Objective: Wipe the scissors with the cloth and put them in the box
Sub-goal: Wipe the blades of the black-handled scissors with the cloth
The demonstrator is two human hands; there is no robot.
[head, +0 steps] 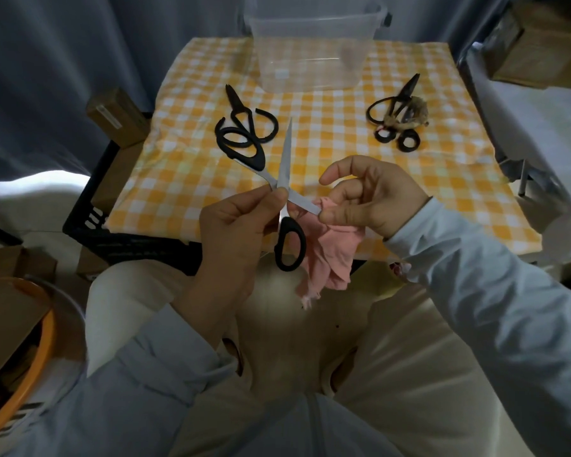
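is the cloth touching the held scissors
Touching. The head view shows the right hand pinching the cloth around the end of one blade of the scissors.

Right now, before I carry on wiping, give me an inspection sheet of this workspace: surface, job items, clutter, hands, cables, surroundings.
Surface: table under a yellow-checked tablecloth.
Job's things: held scissors open, above the near edge; pink cloth against one blade; clear box at the far edge, nothing visible inside; left black scissors and right black scissors lying on the table.
Clutter: brownish bundle on the right black scissors.
Grippers: left hand pinches the held scissors near the pivot; right hand pinches the pink cloth.
Cables: nothing seen.
Surroundings: cardboard boxes, black crate, grey curtain.
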